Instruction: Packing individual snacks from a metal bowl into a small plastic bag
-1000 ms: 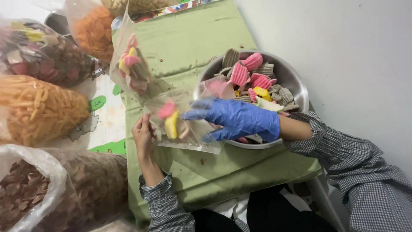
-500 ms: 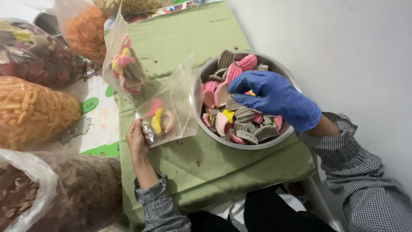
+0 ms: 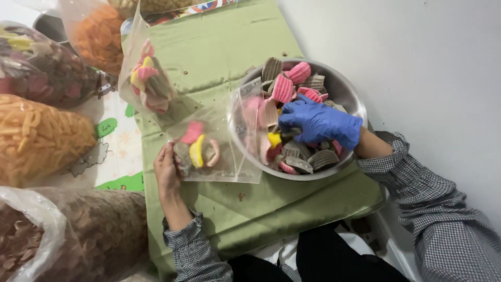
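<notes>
My left hand (image 3: 168,168) pinches the edge of a clear bag (image 3: 216,149) lying on the green cloth (image 3: 271,203), near its front edge, just left of the steel bowl (image 3: 348,94). My gloved right hand (image 3: 319,121) is in the bowl, fingers curled over ridged crackers (image 3: 292,86).

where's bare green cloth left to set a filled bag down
Bare green cloth lies near the front edge, below the steel bowl, and at the far end above the upright filled bag. The left side is crowded with big snack sacks.
</notes>
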